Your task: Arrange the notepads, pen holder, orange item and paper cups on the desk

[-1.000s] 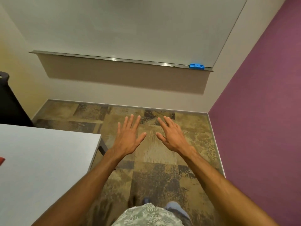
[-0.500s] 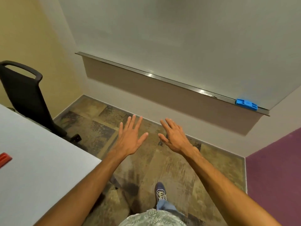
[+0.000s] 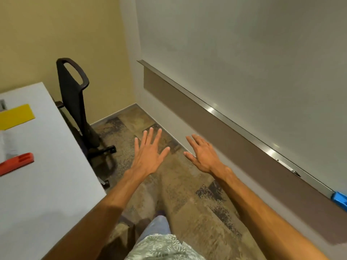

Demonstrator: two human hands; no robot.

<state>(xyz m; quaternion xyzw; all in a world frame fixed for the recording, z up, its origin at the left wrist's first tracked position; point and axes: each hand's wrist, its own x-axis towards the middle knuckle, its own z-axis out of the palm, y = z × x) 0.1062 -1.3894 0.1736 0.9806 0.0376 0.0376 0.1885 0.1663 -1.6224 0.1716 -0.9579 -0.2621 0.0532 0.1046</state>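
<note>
Within the last second the view has swung left: the desk, earlier only a corner, now fills the 9 o'clock side and shows some of the things to arrange. I take this as the approach, with nothing handled yet. The left hand and right hand are still held out over the carpet, palms down, fingers straight and spread, holding nothing. The orange item, a smooth, moulded wedge with slots, lies flat at 9 o'clock from the hands. A thin, matte yellow notepad lies beyond it at 10 o'clock. No paper cups or pen holder are in view. The desk top is plain, pale and smooth. A black mesh-backed chair stands at 11 o'clock, and a blue eraser sits on the metal tray at 4 o'clock.
</note>
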